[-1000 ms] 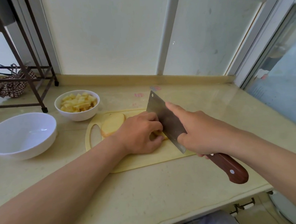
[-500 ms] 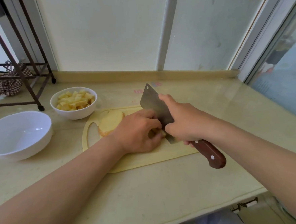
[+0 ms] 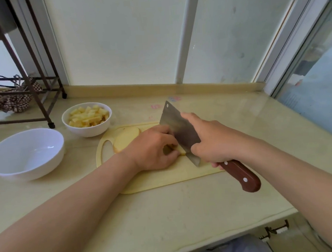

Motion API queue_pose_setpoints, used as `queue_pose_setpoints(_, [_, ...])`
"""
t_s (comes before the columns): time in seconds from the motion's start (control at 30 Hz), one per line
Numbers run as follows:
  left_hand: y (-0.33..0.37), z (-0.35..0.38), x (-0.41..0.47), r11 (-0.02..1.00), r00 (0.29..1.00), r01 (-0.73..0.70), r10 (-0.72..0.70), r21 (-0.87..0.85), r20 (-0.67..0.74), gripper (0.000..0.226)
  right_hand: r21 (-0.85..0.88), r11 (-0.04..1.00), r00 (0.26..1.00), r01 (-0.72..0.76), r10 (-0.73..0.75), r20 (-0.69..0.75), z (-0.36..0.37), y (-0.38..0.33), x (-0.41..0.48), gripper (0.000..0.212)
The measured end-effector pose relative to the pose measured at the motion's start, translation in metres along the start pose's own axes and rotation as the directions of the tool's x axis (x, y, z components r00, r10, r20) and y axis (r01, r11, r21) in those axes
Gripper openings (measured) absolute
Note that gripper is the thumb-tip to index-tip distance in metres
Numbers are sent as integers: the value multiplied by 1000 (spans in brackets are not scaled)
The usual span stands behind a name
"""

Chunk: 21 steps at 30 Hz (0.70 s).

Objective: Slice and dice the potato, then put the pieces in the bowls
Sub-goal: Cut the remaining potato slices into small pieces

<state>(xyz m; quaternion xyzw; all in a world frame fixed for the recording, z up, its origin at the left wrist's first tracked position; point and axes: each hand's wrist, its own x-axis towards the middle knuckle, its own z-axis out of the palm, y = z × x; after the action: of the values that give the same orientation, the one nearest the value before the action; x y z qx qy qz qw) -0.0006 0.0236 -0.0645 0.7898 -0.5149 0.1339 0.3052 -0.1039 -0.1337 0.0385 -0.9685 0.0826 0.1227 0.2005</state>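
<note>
On the pale yellow cutting board [image 3: 165, 180], my left hand [image 3: 153, 148] presses down on a potato piece [image 3: 179, 150], fingers curled over it. My right hand [image 3: 211, 140] grips a cleaver [image 3: 178, 128] by its brown wooden handle, forefinger laid along the blade. The blade's edge is down against the potato piece beside my left fingertips. A flat potato slice [image 3: 125, 139] lies on the board behind my left wrist. A small white bowl [image 3: 87, 129] at the back left holds several potato dice. A larger white bowl [image 3: 25, 153] stands empty at the left.
A dark metal rack [image 3: 39, 99] with a patterned cloth stands on the counter at the far left. A window wall runs behind the counter. The counter's front edge [image 3: 208, 241] is near me, with its right corner below my right forearm.
The cleaver has shifted slightly along the potato piece between cuts, its blade down against it again. My left hand stays on the potato. The view has shifted a little.
</note>
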Motion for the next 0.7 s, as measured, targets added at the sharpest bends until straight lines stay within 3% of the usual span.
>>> queue_pose_setpoints(0.7, [-1, 0, -4, 998, 998, -38, 41, 47, -54, 26, -18, 999, 999, 31, -32, -38, -4, -7, -9, 95])
